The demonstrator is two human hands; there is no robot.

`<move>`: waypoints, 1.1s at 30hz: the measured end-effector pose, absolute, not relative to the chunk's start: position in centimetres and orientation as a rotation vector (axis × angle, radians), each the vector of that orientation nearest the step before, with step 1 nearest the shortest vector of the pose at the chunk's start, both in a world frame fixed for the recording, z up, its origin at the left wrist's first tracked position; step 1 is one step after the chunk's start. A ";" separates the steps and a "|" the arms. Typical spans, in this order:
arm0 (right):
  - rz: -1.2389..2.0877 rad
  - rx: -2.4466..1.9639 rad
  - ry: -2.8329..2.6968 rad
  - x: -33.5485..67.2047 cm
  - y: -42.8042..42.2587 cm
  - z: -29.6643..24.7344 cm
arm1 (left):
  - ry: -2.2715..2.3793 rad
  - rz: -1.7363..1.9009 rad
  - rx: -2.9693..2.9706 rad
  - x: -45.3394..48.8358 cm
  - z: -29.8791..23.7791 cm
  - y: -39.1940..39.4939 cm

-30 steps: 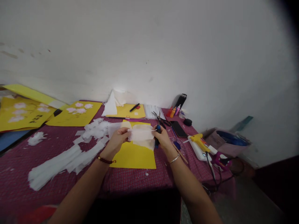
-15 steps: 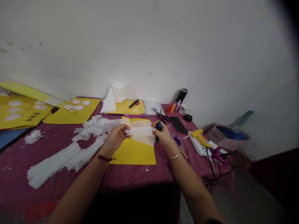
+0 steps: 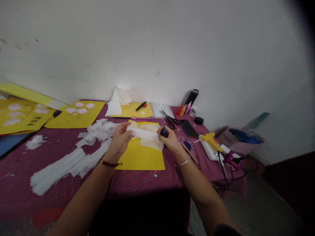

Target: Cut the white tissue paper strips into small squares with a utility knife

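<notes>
A strip of thin white paper (image 3: 144, 133) is stretched between my two hands above a yellow sheet (image 3: 141, 159). My left hand (image 3: 122, 136) is closed, pinching the strip's left end between thumb and fingers. The other end is pinched by my right hand (image 3: 169, 139), also closed, with a pointed hand tool with blue-and-black handles (image 3: 164, 132) tucked in its grip. Whether that tool is snips or pliers, I cannot make out. More pale paper (image 3: 152, 144) lies on the yellow sheet beneath. Cut white paper strips (image 3: 59, 167) and a crumpled paper pile (image 3: 100, 129) lie left.
Black-handled scissors (image 3: 170, 120) and a phone (image 3: 188, 128) lie beyond my right hand. A yellow glue gun (image 3: 211, 141) rests on a white power bank (image 3: 209, 152), cables trailing. Yellow sheets with pink flowers (image 3: 78, 111) lie left. A black flask (image 3: 192, 96) stands by the wall.
My left hand has turned slightly and the strip now slants down to the right. The pointed tool has tilted, its tip less visible. The view has shifted a little.
</notes>
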State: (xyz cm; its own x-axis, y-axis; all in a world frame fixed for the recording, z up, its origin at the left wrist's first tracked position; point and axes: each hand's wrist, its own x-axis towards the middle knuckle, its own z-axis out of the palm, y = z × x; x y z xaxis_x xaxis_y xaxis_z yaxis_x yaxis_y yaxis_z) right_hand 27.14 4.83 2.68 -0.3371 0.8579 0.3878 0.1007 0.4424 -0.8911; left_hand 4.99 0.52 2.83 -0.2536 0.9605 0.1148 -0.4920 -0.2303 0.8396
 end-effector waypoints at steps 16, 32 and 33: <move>1.297 -0.922 -1.810 23.7 2.9 2.7 | 1.058 1.504 1.303 7.3 2.6 -0.5; 1.524 -0.952 -1.364 23.8 3.6 2.2 | 0.789 1.039 1.003 8.9 0.3 -0.6; 1.531 -0.946 -1.347 23.9 3.6 2.2 | 0.774 1.040 0.996 9.1 0.3 -0.7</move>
State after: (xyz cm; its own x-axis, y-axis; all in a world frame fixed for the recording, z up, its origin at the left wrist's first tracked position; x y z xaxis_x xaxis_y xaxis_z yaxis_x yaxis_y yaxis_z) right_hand 23.88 3.65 2.18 -0.3383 0.9410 0.0005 -0.1205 -0.0428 -0.9918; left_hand 9.07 -0.71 0.33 0.3305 0.9419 -0.0600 -0.3281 0.1743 0.9284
